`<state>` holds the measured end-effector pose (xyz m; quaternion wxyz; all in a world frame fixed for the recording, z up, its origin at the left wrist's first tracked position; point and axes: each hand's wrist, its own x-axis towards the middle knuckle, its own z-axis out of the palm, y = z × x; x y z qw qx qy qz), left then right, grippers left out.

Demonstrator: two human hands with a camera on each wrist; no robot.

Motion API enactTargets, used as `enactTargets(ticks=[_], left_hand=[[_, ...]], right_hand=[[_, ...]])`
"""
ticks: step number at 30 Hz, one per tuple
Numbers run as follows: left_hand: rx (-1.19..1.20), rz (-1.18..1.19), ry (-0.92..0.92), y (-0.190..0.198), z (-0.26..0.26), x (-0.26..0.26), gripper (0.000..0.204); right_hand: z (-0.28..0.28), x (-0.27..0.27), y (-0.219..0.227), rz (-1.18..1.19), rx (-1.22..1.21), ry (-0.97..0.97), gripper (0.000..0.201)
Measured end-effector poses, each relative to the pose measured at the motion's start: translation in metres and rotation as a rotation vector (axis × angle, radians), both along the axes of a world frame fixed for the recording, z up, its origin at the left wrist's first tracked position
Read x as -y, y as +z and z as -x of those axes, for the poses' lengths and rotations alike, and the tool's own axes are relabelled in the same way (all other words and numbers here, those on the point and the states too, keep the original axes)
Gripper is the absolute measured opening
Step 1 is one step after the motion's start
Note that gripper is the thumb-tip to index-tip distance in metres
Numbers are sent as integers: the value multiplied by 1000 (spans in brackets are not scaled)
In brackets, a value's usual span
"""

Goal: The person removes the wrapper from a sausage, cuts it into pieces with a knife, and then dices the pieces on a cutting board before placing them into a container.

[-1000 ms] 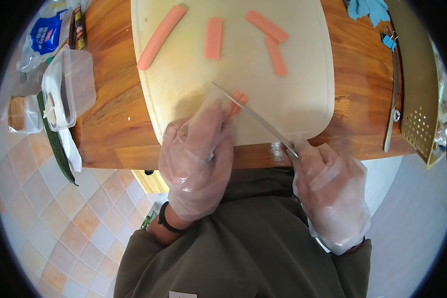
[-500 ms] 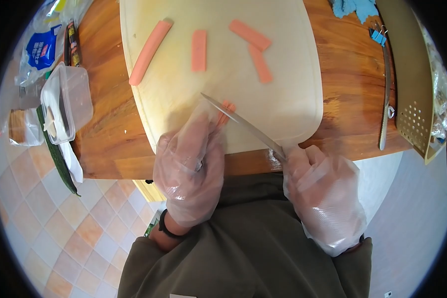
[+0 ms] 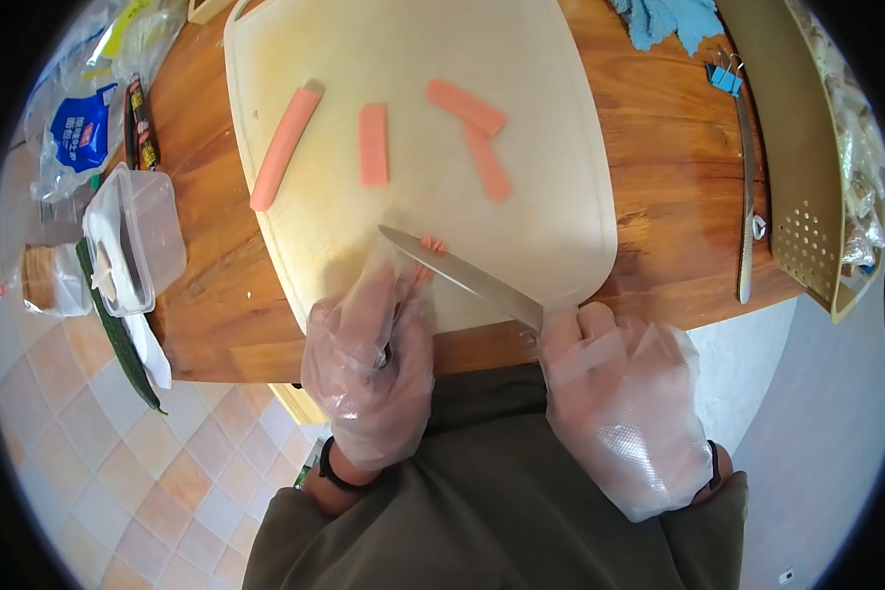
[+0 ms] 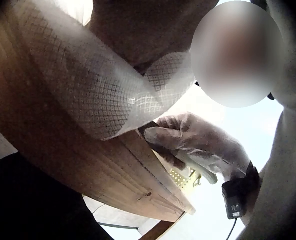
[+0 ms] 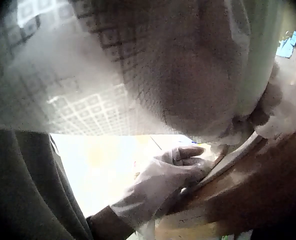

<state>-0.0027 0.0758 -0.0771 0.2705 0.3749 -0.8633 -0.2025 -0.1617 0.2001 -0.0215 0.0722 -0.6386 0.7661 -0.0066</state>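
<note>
In the head view the gloved right hand [image 3: 624, 403] grips a knife [image 3: 472, 282], its blade pointing up and left over small cut orange pieces [image 3: 425, 258] at the board's near part. The gloved left hand [image 3: 372, 369] lies just left of the blade, its fingertips at those pieces and partly hidden by the glove. Farther up the cutting board [image 3: 551, 216] are one long orange stick [image 3: 285, 147], a shorter flat piece [image 3: 374, 146], and two overlapping pieces [image 3: 465, 106]. The right wrist view shows the left hand [image 5: 163, 180] with bent fingers beside the board's edge.
Left on the wooden table [image 3: 211, 256] are a clear plastic box [image 3: 157, 236], a blue and white packet [image 3: 82, 128] and a cucumber [image 3: 118, 334]. A perforated bin [image 3: 806, 216], a long metal tool [image 3: 745, 197] with a blue clip [image 3: 725, 79], and a blue cloth [image 3: 664, 22] are at the right.
The whole head view has shifted, so the board and pieces appear lower and farther left. The knife blade shows more of its flat side. Both hands keep much the same places at the small pieces.
</note>
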Motion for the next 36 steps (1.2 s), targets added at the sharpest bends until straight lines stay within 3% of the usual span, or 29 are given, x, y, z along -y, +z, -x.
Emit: enactTargets(ticks=[5,10,14,16,22,36], left_hand=[[-26,-8,-2,-5,-2,2,48],[-80,-22,0,-8,-3,2,50],[-54,-8,4,-7,-1,2,49],[-85,-33,5,-9,-1,1,50],[-79,10,7,-13,-2,2,52],[-87,10,27,-14,-2,1,50]], right_hand=[[-2,3,-1,-35,59,-56,17],[-4,0,-3,-28,385,-261,15],[-3,0,1,7,411,-270,18],[-1,0,4,-20,335,-205,5],[-5,-3,-1,-51,467,-284,11],[-9,4,7,-74,207,-200,20]])
